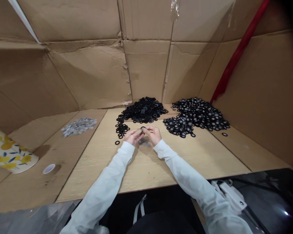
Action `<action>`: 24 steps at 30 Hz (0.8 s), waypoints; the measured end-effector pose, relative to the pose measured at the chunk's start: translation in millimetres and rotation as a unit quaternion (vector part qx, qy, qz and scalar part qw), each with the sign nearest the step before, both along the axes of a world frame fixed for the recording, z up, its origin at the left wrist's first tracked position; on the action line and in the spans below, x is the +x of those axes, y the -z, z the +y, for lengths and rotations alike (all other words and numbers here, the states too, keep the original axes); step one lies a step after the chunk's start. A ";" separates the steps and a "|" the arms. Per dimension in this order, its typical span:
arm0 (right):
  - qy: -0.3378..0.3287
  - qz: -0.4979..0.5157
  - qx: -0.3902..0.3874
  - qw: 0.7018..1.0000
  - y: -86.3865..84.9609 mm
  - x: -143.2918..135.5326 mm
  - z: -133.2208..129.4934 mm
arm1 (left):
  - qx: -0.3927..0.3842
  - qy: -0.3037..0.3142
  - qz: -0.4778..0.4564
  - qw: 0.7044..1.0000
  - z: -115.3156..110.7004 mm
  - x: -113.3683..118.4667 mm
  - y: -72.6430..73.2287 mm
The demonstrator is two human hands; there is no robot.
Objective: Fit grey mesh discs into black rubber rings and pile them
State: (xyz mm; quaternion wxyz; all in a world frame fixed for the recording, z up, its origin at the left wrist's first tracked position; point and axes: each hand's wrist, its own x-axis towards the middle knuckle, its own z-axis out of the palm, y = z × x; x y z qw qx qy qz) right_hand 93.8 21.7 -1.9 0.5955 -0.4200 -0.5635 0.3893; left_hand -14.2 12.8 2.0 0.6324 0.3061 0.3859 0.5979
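Observation:
Both hands meet over the middle of the wooden board, fingertips close together. Between them is a black ring (143,128), pinched by my left hand (133,136) and my right hand (153,134). Whether a disc sits inside the ring is too small to tell. Under the hands lie a few greyish translucent discs (144,142), partly hidden. A heap of black rings (146,110) rises just beyond my fingers, with loose ones trailing down its left side. To the right spreads a pile of black rings with pale centres (197,115).
Pale grey discs (79,126) form a flat pile at left. A roll of white tape (49,169) and a flower-patterned container (12,152) stand further left. Cardboard walls (146,65) enclose the back and sides. A red strip (239,55) hangs at right. The board's front edge is near me.

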 end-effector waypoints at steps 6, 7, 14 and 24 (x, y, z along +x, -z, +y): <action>0.020 -0.068 0.019 0.997 2.7 1.6 0.9 | 0.070 0.002 0.044 0.997 -3.1 0.6 -2.3; 0.023 -0.080 0.023 0.996 3.1 1.6 0.8 | 0.071 0.001 0.050 0.996 -3.4 0.6 -2.2; 0.084 -0.124 0.060 0.987 1.8 -1.1 -3.6 | 0.093 -0.057 0.058 0.992 -0.7 4.7 5.5; 0.106 -0.222 0.106 0.963 0.3 4.8 -3.4 | 0.151 -0.114 0.225 0.956 -7.1 0.8 -4.6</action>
